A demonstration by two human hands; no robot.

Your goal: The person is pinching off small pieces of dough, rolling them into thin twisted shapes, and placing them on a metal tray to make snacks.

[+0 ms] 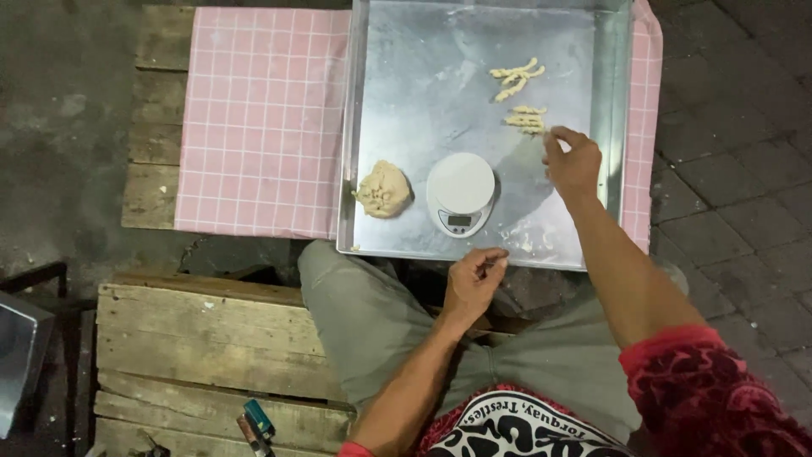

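Dough strips (526, 121) lie on a metal tray (423, 76) over pink cloth (262, 118), pallets, paving; right hand (573, 161) pinches at them, left hand (474, 279) loosely curled, empty.

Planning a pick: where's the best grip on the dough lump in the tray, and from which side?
Probably pinch the dough lump across its rounded middle, from above. It sits low and irregular on the metal tray, with the tray wall close on its left and the white scale on its right.

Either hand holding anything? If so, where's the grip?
Right hand pinches the near end of a twisted dough strip in the metal tray. Left hand is curled; any contents cannot be told.
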